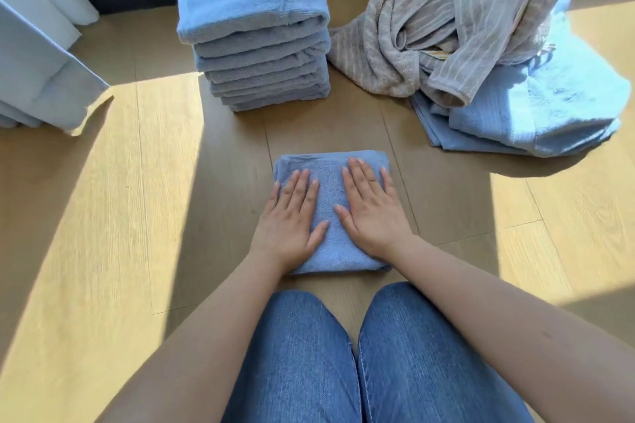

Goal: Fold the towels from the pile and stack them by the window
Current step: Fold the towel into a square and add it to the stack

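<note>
In the head view we see both hands laid flat, fingers straight, grasping nothing, pressing on a folded blue towel that lies on the wooden floor just ahead of the knees in jeans: left hand on its left half, right hand on its right. Beyond it stands a stack of folded blue towels, with a loose pile of beige striped and pale blue towels just to its right and a pale curtain at far left
</note>
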The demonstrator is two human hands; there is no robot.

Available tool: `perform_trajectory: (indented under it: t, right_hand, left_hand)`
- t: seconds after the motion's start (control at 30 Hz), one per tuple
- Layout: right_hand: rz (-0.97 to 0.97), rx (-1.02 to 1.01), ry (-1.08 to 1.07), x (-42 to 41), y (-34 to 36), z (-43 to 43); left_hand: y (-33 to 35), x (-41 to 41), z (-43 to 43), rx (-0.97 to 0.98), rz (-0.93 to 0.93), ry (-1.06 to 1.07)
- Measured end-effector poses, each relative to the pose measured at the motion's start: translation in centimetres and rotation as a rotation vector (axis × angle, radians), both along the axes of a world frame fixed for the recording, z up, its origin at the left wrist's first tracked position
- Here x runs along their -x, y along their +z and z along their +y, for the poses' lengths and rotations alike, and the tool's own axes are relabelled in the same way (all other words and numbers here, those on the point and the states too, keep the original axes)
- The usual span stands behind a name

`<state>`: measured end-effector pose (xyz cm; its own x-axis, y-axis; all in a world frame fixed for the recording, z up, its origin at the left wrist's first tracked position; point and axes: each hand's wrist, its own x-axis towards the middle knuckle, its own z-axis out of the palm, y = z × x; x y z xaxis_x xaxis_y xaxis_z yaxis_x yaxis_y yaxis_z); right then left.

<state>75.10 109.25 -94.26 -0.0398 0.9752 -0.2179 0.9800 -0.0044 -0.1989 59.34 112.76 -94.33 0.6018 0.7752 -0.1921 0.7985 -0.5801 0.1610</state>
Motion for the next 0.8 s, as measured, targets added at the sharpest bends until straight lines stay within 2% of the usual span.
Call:
perform_trajectory:
  t: [0.07, 0.2, 0.4, 0.5, 0.57, 0.7, 0.8]
  right_hand:
    - [-0.014, 0.011, 0.007, -0.5, -0.7, 0.0]
    - [-0.016, -0.031, -0.070, -0.9, -1.3, 0.2]
    - [0.001, 0.172, -0.302, -3.4, -0.6, -1.2]
    - [0.020, 0.261, -0.324, -4.2, 0.7, -2.4]
    - [0.141, 0.242, -0.365, -4.0, 1.7, -2.9]
    - [0.732, 0.378, -0.621, -2.4, 3.5, -3.5]
    - [0.802, 0.431, -0.651, -1.7, 4.3, -3.6]
  left_hand:
    - [-0.8, 0.4, -0.1, 0.012, -0.035, 0.102]
    - [-0.9, 0.1, -0.4, 0.097, -0.028, 0.161]
    - [-0.1, 0.5, -0.6, 0.272, 0.023, 0.491]
    - [1.4, 0.5, -1.0, 0.340, -0.060, 0.601]
    - [2.0, 0.7, -1.6, 0.387, -0.182, 0.681]
    - [3.2, 0.8, -2.0, 0.796, -0.509, 1.050]
    - [4.7, 1.1, -2.2, 1.086, -0.624, 1.188]
